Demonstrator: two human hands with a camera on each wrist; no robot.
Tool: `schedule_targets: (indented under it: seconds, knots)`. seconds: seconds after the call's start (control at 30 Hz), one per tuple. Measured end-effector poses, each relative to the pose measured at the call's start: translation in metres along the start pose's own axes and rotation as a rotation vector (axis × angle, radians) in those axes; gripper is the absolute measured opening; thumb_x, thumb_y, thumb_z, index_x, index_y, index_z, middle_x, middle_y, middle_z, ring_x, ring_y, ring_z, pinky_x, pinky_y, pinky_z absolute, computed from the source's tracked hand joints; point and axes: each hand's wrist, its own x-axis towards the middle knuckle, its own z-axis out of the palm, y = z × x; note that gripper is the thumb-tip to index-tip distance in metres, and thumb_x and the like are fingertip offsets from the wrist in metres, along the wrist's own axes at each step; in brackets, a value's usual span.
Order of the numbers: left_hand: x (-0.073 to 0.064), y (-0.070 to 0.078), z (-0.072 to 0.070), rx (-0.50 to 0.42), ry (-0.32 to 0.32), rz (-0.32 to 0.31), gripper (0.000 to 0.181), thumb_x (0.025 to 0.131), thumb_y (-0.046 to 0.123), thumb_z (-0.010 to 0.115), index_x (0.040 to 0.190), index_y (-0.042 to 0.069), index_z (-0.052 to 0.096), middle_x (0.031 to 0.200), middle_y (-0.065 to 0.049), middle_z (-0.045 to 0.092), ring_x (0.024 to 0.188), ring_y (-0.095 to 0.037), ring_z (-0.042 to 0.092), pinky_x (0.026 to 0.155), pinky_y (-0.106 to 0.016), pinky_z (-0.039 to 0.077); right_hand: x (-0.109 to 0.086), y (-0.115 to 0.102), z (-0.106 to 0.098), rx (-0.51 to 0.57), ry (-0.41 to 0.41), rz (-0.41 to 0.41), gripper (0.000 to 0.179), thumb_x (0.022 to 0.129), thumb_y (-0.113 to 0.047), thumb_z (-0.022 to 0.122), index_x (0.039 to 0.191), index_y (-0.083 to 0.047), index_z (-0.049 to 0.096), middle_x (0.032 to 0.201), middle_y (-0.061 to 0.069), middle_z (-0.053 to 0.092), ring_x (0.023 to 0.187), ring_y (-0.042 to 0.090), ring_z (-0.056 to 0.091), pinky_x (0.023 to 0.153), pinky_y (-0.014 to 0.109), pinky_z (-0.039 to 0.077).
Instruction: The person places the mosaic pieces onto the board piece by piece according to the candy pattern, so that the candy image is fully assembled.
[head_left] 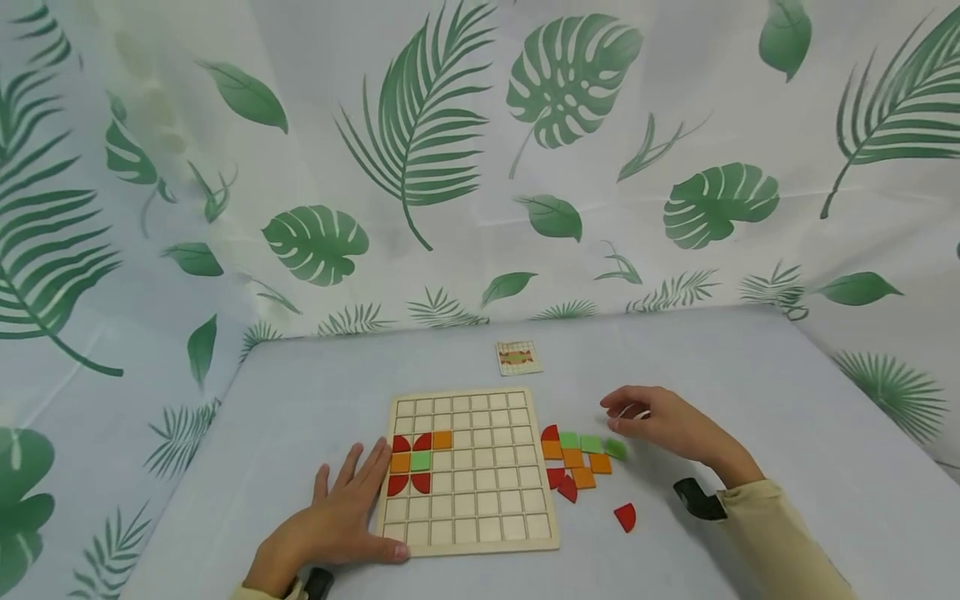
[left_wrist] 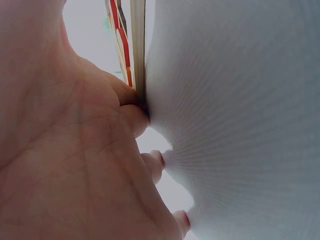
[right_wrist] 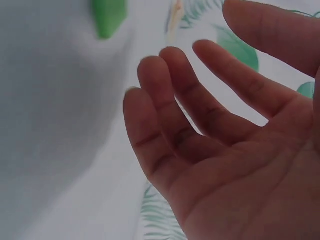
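A pale wooden grid board (head_left: 491,504) lies on the table. On its left side, a green square (head_left: 421,461) is set in a cell among several red quarter-circle pieces and two orange squares (head_left: 442,439). My left hand (head_left: 337,515) rests with spread fingers along the board's left edge, its thumb at the near left corner; in the left wrist view the fingertips touch the cloth beside the board's edge (left_wrist: 139,45). Holding nothing, my right hand (head_left: 663,421) hovers with loosely bent fingers just beyond a loose green square (head_left: 616,449), which also shows as a green piece (right_wrist: 109,17) in the right wrist view.
Right of the board lies a cluster of loose pieces: orange squares (head_left: 582,477), green squares (head_left: 591,443) and red quarter circles (head_left: 567,489). One red quarter circle (head_left: 626,517) sits apart, nearer me. A small pattern card (head_left: 518,358) lies behind the board. Leaf-print cloth (head_left: 450,275) surrounds the table.
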Motion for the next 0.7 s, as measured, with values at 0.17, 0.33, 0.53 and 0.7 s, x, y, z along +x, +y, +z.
schedule_targets:
  seconds: [0.17, 0.33, 0.53, 0.7]
  knots:
    - [-0.002, 0.004, -0.001, 0.009, 0.007, -0.004, 0.140, 0.074, 0.069, 0.089, 0.172, 0.006, 0.012, 0.179, -0.014, 0.008, 0.162, -0.044, -0.004, 0.117, -0.078, -0.007, -0.010, 0.015, -0.001, 0.017, -0.067, -0.024, 0.029, 0.100, -0.013, 0.074, 0.123, 0.003, 0.072, 0.111, 0.003, 0.072, 0.099, 0.023, 0.063, 0.084, 0.033, 0.057]
    - [-0.003, 0.003, -0.001, -0.003, 0.005, 0.018, 0.140, 0.075, 0.068, 0.089, 0.172, 0.005, 0.011, 0.179, -0.015, 0.007, 0.162, -0.045, -0.005, 0.117, -0.078, -0.008, -0.012, 0.025, 0.005, 0.031, -0.089, -0.002, 0.024, 0.096, -0.010, 0.077, 0.118, 0.000, 0.072, 0.101, 0.001, 0.068, 0.092, 0.023, 0.060, 0.078, 0.028, 0.054]
    - [-0.001, 0.002, 0.000, -0.001, 0.005, 0.012, 0.140, 0.075, 0.070, 0.088, 0.172, 0.005, 0.012, 0.179, -0.014, 0.007, 0.162, -0.045, -0.005, 0.116, -0.079, -0.009, -0.009, 0.024, 0.012, -0.020, -0.073, 0.001, 0.022, 0.092, -0.008, 0.081, 0.112, -0.004, 0.071, 0.101, 0.001, 0.066, 0.093, 0.023, 0.058, 0.081, 0.035, 0.055]
    - [0.000, 0.003, 0.000, 0.012, 0.006, 0.005, 0.141, 0.073, 0.070, 0.089, 0.172, 0.005, 0.013, 0.179, -0.014, 0.006, 0.162, -0.045, -0.005, 0.116, -0.079, -0.009, -0.008, 0.021, 0.017, -0.071, -0.050, 0.029, 0.021, 0.090, -0.006, 0.083, 0.106, -0.006, 0.068, 0.097, 0.000, 0.063, 0.093, 0.023, 0.057, 0.083, 0.039, 0.054]
